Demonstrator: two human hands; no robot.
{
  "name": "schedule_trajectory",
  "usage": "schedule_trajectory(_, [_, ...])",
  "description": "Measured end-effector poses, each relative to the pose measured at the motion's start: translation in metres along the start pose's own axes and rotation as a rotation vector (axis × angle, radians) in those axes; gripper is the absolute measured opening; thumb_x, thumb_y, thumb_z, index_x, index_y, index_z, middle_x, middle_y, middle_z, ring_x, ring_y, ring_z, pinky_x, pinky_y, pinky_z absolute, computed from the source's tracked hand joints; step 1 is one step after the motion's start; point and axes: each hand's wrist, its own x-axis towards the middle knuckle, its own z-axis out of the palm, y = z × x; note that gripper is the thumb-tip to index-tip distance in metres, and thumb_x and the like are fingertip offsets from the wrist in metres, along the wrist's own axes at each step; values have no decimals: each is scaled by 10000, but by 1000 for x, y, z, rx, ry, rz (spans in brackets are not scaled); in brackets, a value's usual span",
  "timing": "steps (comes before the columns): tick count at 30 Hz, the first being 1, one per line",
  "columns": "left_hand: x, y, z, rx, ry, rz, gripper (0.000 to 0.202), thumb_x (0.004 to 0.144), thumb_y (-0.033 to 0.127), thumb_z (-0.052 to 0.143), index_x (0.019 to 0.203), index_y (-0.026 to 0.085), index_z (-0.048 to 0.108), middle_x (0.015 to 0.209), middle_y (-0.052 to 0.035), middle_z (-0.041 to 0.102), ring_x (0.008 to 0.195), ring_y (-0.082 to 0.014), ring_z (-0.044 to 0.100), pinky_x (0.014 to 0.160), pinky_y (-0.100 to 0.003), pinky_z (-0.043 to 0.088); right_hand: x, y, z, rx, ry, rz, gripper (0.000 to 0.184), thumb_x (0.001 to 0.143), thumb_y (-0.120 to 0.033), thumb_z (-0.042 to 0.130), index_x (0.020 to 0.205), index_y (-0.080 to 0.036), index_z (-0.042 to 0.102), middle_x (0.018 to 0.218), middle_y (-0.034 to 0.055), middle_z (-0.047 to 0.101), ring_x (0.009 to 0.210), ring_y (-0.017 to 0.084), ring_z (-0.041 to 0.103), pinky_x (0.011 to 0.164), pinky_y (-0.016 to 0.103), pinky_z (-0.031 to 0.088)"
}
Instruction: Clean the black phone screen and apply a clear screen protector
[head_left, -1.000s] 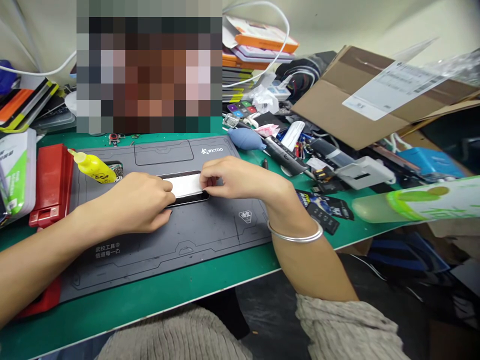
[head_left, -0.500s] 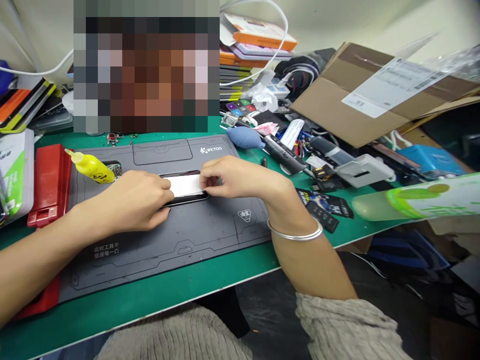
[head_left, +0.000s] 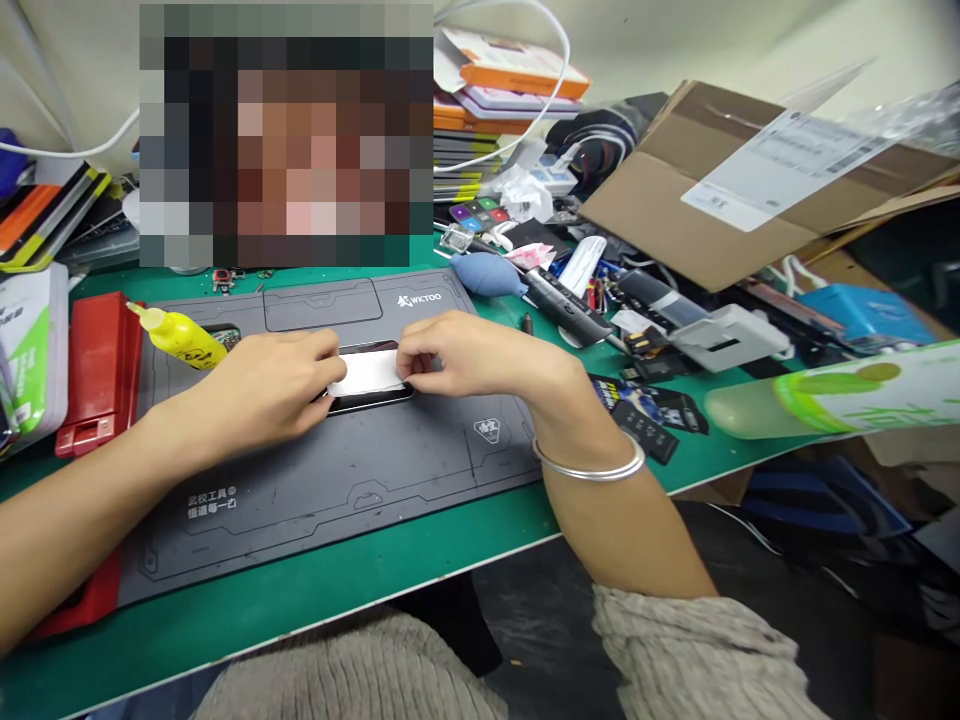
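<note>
A black smartphone (head_left: 367, 403) lies flat on a grey repair mat (head_left: 337, 490), with a white strip (head_left: 367, 372) across its face. My left hand (head_left: 274, 385) holds the strip's left end and the phone between fingers and thumb. My right hand (head_left: 457, 360), a silver bangle (head_left: 592, 470) on its wrist, holds the right end the same way. Both hands hide the phone's ends. A yellow glue bottle (head_left: 178, 337) lies on the mat beyond my left hand.
A red plastic case (head_left: 101, 375) stands at the mat's left edge. Beyond the mat, on the green bench, are a blue air blower (head_left: 487, 275), several tools and a cardboard box (head_left: 712, 190). A pale green bottle (head_left: 825, 400) lies at the right. A pixelated patch hides the upper left.
The whole view has drifted slightly left and up. Both hands stay on the phone, and their grip shows no clear change.
</note>
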Motion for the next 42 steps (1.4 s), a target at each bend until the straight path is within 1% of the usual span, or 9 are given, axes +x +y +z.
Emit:
schedule_trajectory(5, [0,-1,2,-25,14,-6,115,903,235,549,927,182,649,1014,-68,663,793,-204,643,606,-289,428,0,-1,0,5,7,-8,119,787,-107,564,768,-183,653,832,30,690,738,152,584,684,285,410])
schedule_trajectory(16, [1,-2,0,-82,-9,19,200,912,223,508,830,182,686,892,-55,664,751,-182,631,587,-282,422,0,-3,0,27,-42,5,93,805,-143,590,768,-185,664,828,31,694,739,160,588,679,292,403])
schedule_trajectory(21, [1,1,-3,-216,-30,153,177,905,242,570,894,198,741,973,-65,678,878,-211,629,744,-324,499,1,-8,1,24,26,-5,102,839,-208,595,819,-176,689,865,46,699,757,167,590,691,297,398])
schedule_trajectory(26, [0,4,1,-210,18,239,160,894,254,604,947,197,743,1204,-115,662,1112,-290,603,948,-437,495,1,-13,2,-37,83,-1,174,886,-211,552,920,-180,720,918,70,681,819,196,596,706,308,398])
schedule_trajectory(32, [-4,11,1,-239,0,257,263,905,258,589,1143,206,687,1246,-127,665,1143,-293,625,973,-462,503,1,-20,2,-182,214,123,273,936,-154,453,1035,-145,707,1007,123,663,959,256,600,783,347,426])
schedule_trajectory(35, [-6,16,-1,-232,5,240,349,889,284,615,1218,173,644,1235,-145,671,1142,-301,627,961,-463,512,1,-29,3,-243,232,143,267,954,-166,451,1036,-123,701,1044,148,670,992,276,598,823,373,432])
schedule_trajectory(38, [-4,13,-1,-216,125,157,245,904,255,573,1110,161,666,1145,-122,704,1078,-274,646,922,-428,522,3,-43,8,-295,192,134,239,968,-199,477,998,-115,698,1028,148,676,965,271,596,826,380,428])
schedule_trajectory(40, [-2,8,-2,-199,312,60,181,920,217,514,1009,169,664,1079,-102,712,1009,-252,651,867,-409,531,5,-55,15,-339,189,143,228,971,-229,499,994,-109,691,1033,146,670,948,272,587,815,386,421])
schedule_trajectory(42, [-1,3,-8,-182,559,-43,161,912,185,488,972,193,638,1053,-83,700,977,-237,640,838,-406,539,7,-66,24,-368,192,144,242,979,-275,511,1005,-108,684,1046,143,660,945,276,575,803,387,413])
